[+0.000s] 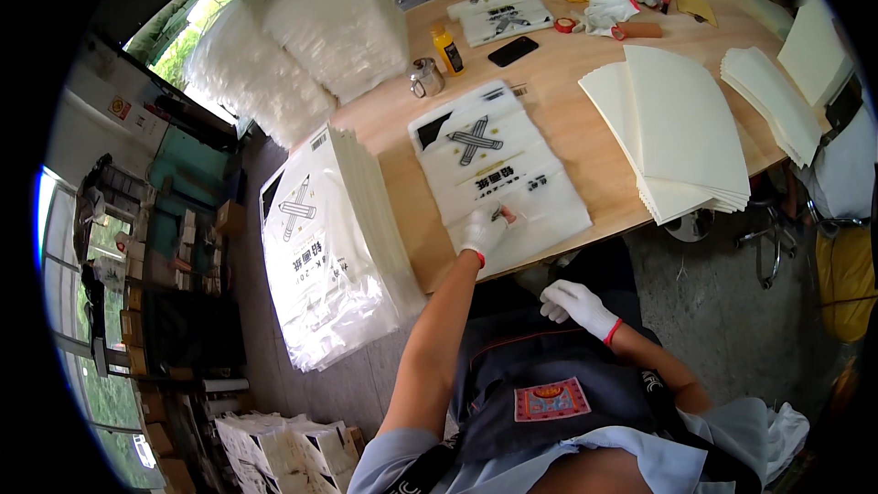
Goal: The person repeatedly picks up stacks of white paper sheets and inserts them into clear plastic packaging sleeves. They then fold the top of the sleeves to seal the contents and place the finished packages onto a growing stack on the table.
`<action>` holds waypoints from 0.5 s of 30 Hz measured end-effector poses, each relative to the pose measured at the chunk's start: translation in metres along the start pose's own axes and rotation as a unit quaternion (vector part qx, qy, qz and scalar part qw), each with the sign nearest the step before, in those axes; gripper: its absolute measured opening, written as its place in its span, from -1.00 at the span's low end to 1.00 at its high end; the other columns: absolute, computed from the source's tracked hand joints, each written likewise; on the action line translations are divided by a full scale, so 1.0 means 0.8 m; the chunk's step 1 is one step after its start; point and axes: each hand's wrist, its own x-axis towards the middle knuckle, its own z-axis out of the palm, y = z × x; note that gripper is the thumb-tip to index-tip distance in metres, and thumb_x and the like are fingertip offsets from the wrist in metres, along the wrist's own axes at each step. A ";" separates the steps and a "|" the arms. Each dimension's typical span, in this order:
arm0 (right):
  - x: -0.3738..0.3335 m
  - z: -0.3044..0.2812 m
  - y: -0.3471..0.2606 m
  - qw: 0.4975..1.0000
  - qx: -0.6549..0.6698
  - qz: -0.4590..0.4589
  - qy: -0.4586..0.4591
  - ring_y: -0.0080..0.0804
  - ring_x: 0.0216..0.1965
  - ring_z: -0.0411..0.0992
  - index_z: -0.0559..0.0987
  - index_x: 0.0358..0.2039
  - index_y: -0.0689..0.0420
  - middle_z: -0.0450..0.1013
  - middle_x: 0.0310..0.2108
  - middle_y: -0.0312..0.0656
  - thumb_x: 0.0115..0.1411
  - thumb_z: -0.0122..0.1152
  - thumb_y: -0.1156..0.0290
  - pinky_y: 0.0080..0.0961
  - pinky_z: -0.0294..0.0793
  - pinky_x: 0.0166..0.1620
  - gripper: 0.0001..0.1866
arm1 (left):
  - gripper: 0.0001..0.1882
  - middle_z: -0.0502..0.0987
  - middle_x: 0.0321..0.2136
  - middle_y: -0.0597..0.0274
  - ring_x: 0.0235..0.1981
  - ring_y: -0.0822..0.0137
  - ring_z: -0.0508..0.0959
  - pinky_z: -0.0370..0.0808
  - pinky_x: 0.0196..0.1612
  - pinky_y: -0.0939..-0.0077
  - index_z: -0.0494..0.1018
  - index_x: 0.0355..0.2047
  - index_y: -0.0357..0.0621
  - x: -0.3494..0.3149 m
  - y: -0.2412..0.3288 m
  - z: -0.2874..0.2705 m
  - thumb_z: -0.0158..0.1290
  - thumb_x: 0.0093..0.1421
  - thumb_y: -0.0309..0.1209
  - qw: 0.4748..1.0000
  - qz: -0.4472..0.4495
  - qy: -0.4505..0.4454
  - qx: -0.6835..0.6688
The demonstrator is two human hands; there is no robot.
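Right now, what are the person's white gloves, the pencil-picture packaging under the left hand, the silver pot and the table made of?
White gloves: matt cloth, probably knitted; no shine, soft shape.
Packaging: probably thin plastic, milky and slightly wrinkled.
Silver pot: likely metal, smooth with bright reflections.
Table: wood or wood-look board, pale tan with faint grain.

Workshop with stacked paper packs [315, 247]

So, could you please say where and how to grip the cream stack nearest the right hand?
Its near edge, probably, with the right hand from the wearer's side: the paper stack lies flat, and that edge appears to jut past the table, leaving room beneath. The sheets are fanned, so a wide pinch seems safest.
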 end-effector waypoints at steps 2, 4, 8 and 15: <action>0.012 -0.001 -0.023 0.997 0.059 -0.045 -0.010 -0.51 -0.49 0.46 0.50 -0.27 0.19 0.53 -0.43 -0.19 0.28 -0.01 0.10 -0.59 0.45 -0.39 -0.63 | -0.82 0.59 -0.45 0.06 -0.32 0.32 0.57 0.44 -0.15 0.44 0.53 -0.38 -0.20 0.001 0.004 -0.012 -0.05 0.13 -0.42 0.999 -0.004 0.001 -0.039; 0.048 -0.010 -0.042 0.992 0.112 -0.044 -0.032 -0.37 -0.35 0.49 0.49 -0.19 0.24 0.53 -0.33 -0.10 0.27 0.01 0.06 -0.51 0.46 -0.26 -0.56 | -0.82 0.59 -0.45 0.11 -0.35 0.37 0.55 0.43 -0.18 0.48 0.52 -0.36 -0.24 0.004 0.009 -0.021 -0.06 0.14 -0.45 0.999 0.008 0.005 -0.046; 0.200 -0.025 -0.023 0.960 -0.067 -0.201 0.183 -0.19 -0.05 0.41 0.45 -0.03 0.32 0.47 -0.14 0.01 0.25 0.01 0.02 -0.42 0.34 0.00 -0.44 | -0.83 0.58 -0.40 0.22 -0.34 0.41 0.50 0.41 -0.20 0.52 0.51 -0.35 -0.25 0.018 0.022 -0.008 -0.03 0.18 -0.42 0.979 0.172 0.082 0.067; 0.114 -0.071 -0.069 0.895 -0.326 -0.137 0.271 -0.18 -0.31 0.51 0.56 -0.23 0.18 0.53 -0.40 -0.07 0.22 0.03 0.08 -0.28 0.42 -0.26 -0.61 | -0.80 0.51 -0.37 0.29 -0.44 0.49 0.43 0.41 -0.30 0.57 0.38 -0.12 -0.12 0.006 0.066 -0.049 -0.05 0.23 -0.52 0.855 0.113 0.084 -0.498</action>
